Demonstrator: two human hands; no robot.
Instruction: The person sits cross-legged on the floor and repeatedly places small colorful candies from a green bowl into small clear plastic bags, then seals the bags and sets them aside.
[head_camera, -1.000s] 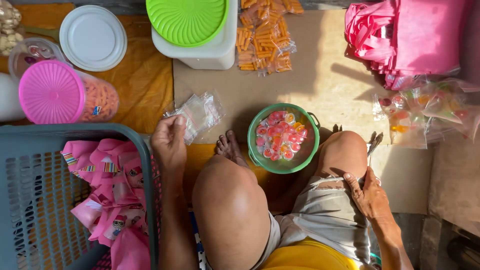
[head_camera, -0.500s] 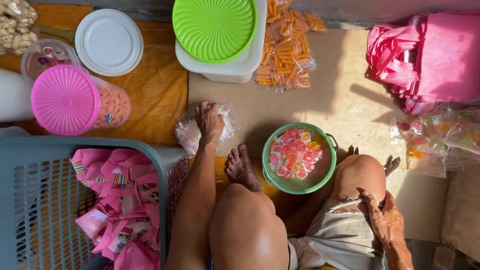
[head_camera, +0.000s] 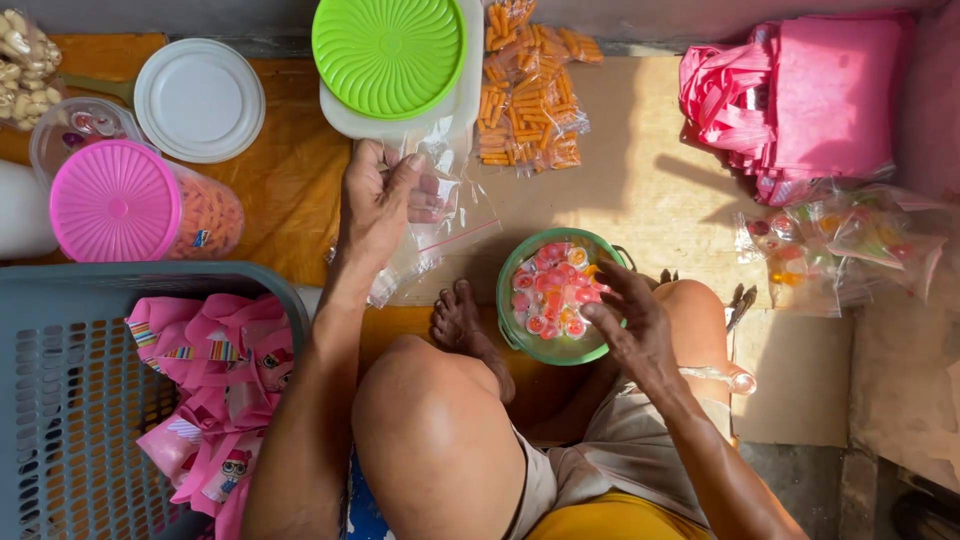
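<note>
Left hand lifts a bag, right hand reaches in the bowl.

I see my left hand (head_camera: 385, 205) raised, fingers pinching a thin clear plastic bag (head_camera: 432, 225) far from my knee; my right hand (head_camera: 628, 325), fingers curled loosely, touches glossy round candies (head_camera: 548, 290) in the green bowl (head_camera: 510, 330).

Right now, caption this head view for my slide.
Left hand holds clear bag; right hand reaches into green bowl of candies.

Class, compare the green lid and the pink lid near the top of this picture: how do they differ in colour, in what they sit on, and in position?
The green lid is bright green; the pink lid is magenta. The green lid caps a white tub whose contents stay hidden; the pink lid caps a clear jar showing orange snacks. The green lid lies above the left hand, the pink lid further left by the grey basket. Both are round with ribs fanning from the centre.
</note>
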